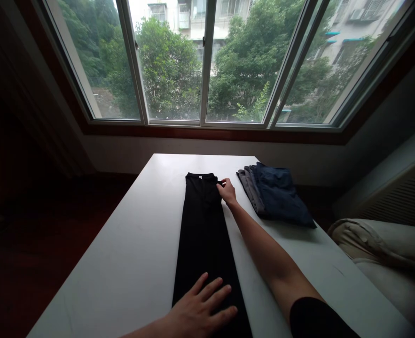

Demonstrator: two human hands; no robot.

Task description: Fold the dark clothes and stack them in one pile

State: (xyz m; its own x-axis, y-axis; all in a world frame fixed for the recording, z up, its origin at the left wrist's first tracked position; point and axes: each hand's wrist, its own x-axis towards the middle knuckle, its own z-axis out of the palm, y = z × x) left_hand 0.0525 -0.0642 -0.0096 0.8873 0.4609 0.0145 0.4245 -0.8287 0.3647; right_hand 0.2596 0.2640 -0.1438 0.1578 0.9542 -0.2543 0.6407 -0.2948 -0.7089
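Observation:
A pair of black trousers (203, 230) lies lengthwise on the white table (137, 234), its waistband toward the window and its lower part running out of view at the bottom. My left hand (203, 305) rests flat on the lower part of the black cloth, fingers spread. At the right side of the waist, my right hand (227, 191) pinches the fabric edge between thumb and fingers. A small white label shows at the middle of the waistband.
To the right on the table sits a stack of folded clothes (277, 192), dark blue on top with grey beside it. Beyond the table's far edge is a wide window (203, 70). A rolled, light-coloured padded thing (387, 244) stands off the table's right side.

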